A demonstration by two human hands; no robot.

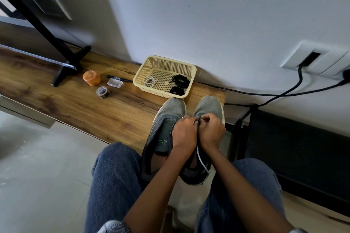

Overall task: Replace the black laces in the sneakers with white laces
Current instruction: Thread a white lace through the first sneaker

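Both grey sneakers sit side by side at the near right end of the wooden shelf (79, 108), toes toward the cream basket (151, 89). Over the right sneaker (209, 106), the left hand (184, 132) and right hand (212, 130) curl their fingers together, pinching what looks like a black lace (198, 119) at the eyelets; a white lace (201, 161) trails nearer. Best to draw the lace straight out, steadying the tongue, so no eyelet snags. The left sneaker (170, 111) has no lace.

Two grey sneakers (176, 111) side by side, toes toward a basket holding coiled white lace (149, 81) and black laces (180, 79).
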